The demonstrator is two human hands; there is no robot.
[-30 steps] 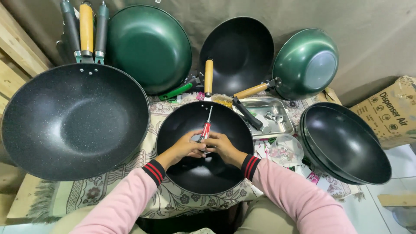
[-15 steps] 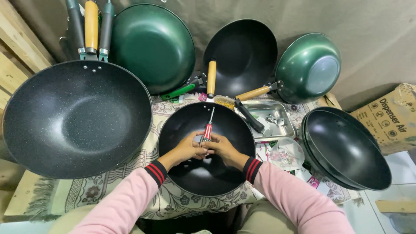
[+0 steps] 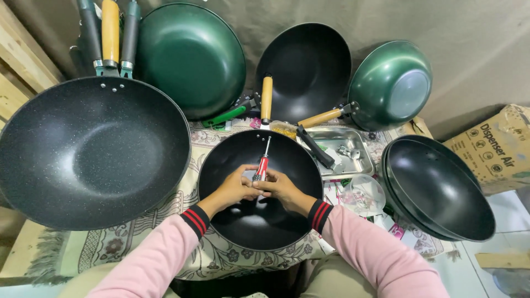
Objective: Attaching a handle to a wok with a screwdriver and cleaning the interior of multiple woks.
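Red-handled screwdriver (image 3: 261, 165) between both hands' grip, over black wok (image 3: 259, 221)

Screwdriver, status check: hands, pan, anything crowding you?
Both hands, left hand and right hand, on red-handled screwdriver. Tip points toward rim of black wok. Metal tray close right, not blocking.

Both hands, left hand (image 3: 234, 189) and right hand (image 3: 282, 187), grip a red-handled screwdriver (image 3: 261, 164) inside a black wok (image 3: 259, 221); other woks surround it on a patterned cloth (image 3: 165, 232).
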